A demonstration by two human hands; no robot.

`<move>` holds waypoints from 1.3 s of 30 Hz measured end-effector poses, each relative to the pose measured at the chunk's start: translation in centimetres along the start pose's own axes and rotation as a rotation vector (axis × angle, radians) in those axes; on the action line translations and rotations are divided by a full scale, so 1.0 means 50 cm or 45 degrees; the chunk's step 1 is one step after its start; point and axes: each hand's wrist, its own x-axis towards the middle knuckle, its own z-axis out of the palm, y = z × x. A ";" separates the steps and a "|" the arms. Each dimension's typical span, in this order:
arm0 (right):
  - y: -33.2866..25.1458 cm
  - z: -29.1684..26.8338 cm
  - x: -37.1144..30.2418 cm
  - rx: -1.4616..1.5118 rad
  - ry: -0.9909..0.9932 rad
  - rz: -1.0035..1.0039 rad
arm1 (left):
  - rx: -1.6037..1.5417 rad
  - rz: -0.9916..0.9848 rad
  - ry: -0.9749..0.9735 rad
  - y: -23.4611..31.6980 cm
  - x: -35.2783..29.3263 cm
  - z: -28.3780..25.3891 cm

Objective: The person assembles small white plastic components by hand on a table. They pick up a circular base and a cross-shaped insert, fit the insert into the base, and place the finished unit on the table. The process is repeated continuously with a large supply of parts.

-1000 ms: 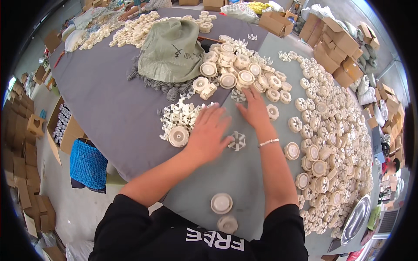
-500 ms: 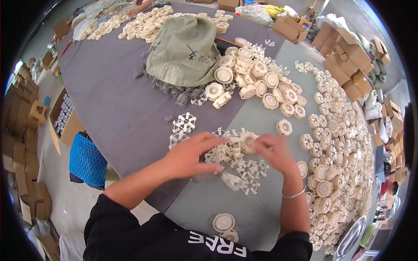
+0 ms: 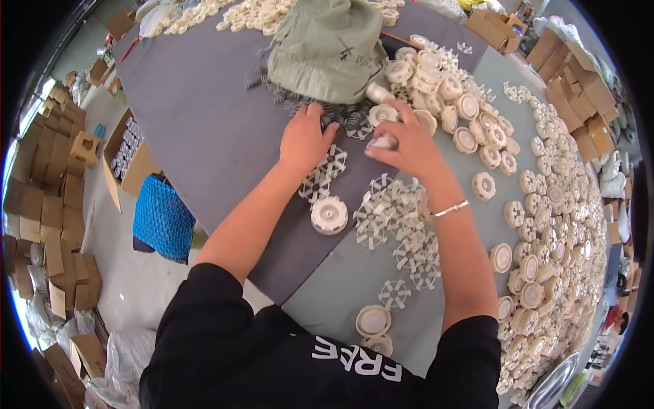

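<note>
At the dark grey coil springs (image 3: 347,112), my left hand (image 3: 304,140) reaches in with thumb and fingers apart; its fingertips touch the heap's near edge. My right hand (image 3: 412,144) is closed on a small whitish piece (image 3: 385,141), mostly covered by thumb and fingers. Just beyond it lies a cream round housing (image 3: 383,116), and a blurred cream piece (image 3: 378,92) is tipped on its side. One cream wheel-shaped housing (image 3: 329,215) lies face up nearer to me. White spoked rings (image 3: 392,211) spread in a loose pile between my forearms.
A green sack (image 3: 327,54) stands behind the springs. Cream housings heap up (image 3: 470,105) at its right, and a large spread of them (image 3: 552,252) covers the table's right side. Two round pieces (image 3: 373,320) sit close to me. A blue cloth-covered seat (image 3: 163,218) stands left.
Both hands have moved away from the spoked-ring pile, forward to the springs and the housings. A cream housing now lies left of that pile. The view has shifted, so the table appears higher.
</note>
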 end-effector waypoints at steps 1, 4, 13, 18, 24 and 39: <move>-0.019 -0.014 -0.027 -0.045 -0.104 0.025 | -0.023 0.047 0.032 -0.001 -0.014 -0.003; 0.017 -0.037 -0.114 0.259 -0.075 -0.008 | -0.215 0.123 -0.178 -0.003 -0.043 -0.025; -0.100 -0.207 -0.323 0.313 -0.028 0.660 | -1.998 -0.819 -0.348 0.041 -0.110 -0.143; -0.113 -0.140 -0.360 -0.079 0.094 0.451 | -1.231 -0.202 -0.803 0.219 -0.343 -0.161; -0.209 -0.149 -0.310 0.016 0.067 0.514 | -0.630 0.488 -0.955 0.306 -0.516 -0.178; -0.245 -0.042 -0.257 0.278 0.032 0.327 | -0.318 0.329 -0.330 0.156 -0.451 -0.150</move>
